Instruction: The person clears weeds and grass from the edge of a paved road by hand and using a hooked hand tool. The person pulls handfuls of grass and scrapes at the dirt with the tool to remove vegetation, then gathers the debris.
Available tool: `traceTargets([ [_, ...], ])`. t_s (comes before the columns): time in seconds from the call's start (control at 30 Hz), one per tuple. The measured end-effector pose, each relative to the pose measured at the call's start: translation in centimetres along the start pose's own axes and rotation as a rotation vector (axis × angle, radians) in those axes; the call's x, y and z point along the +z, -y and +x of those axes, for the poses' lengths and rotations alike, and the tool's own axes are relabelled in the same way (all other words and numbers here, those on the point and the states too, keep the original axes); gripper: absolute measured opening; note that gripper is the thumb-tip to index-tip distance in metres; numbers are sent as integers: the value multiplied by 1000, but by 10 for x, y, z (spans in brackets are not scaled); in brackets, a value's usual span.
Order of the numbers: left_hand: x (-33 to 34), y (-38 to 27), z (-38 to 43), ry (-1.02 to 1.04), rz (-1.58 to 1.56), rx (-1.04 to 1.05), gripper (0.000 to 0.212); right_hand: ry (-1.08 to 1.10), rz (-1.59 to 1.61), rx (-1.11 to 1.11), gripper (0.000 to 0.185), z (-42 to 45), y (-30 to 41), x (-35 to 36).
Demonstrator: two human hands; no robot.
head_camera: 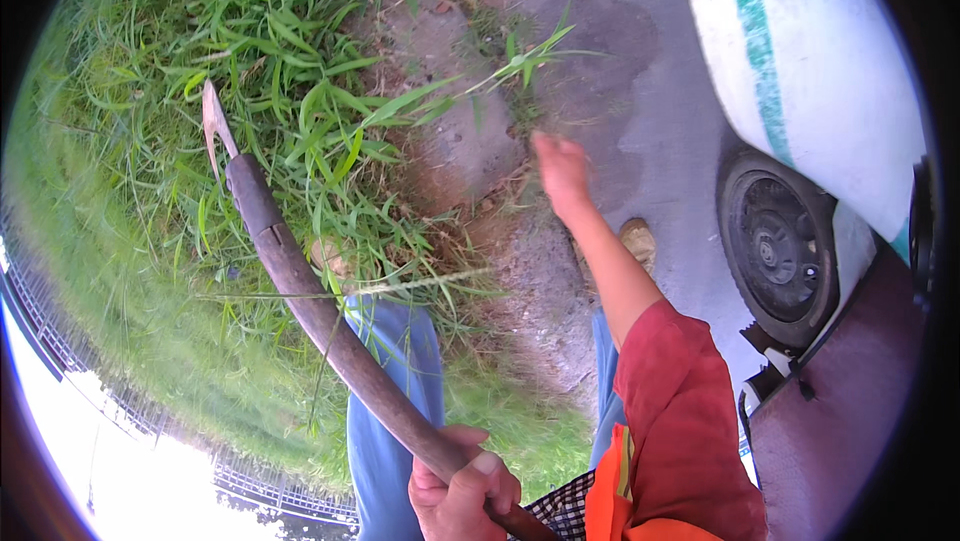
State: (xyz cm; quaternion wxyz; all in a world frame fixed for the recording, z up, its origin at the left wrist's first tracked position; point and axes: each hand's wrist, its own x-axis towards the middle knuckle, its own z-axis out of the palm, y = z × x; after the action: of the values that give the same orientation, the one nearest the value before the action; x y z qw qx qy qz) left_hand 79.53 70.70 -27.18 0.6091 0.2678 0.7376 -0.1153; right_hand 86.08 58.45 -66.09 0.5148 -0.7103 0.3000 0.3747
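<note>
My left hand [465, 485] is closed around the lower part of a long-handled tool [330, 331]. Its curved wooden handle runs up to the left, to a dark sleeve and a narrow, pointed metal head [214, 117] with a slot near its base. That head is over tall green grass [300, 83]. My right hand [561, 170], blurred, reaches forward past the edge of the grass, above the broken ground beside the pavement. Its fingertips are too unclear to show whether they hold anything. A seeded grass stalk [420, 282] crosses in front of the handle.
A rough concrete and soil edge [540, 301] lies between my feet, one shoe [637, 241] at the grey pavement [675, 188] and the other in the grass. A white vehicle with a green stripe [817, 53] and its wheel [776, 248] are close on the right. A fence [277, 492] curves at lower left.
</note>
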Motion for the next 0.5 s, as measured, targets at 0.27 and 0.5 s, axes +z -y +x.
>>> traceTargets([
  [0.27,17,-48,-4,-46,-41,-62,23,-337,-800,-369,66,84,127,61],
  [0.5,0,-66,0,-88,-109,-12,23,-378,-148,0,54,133,126,93],
])
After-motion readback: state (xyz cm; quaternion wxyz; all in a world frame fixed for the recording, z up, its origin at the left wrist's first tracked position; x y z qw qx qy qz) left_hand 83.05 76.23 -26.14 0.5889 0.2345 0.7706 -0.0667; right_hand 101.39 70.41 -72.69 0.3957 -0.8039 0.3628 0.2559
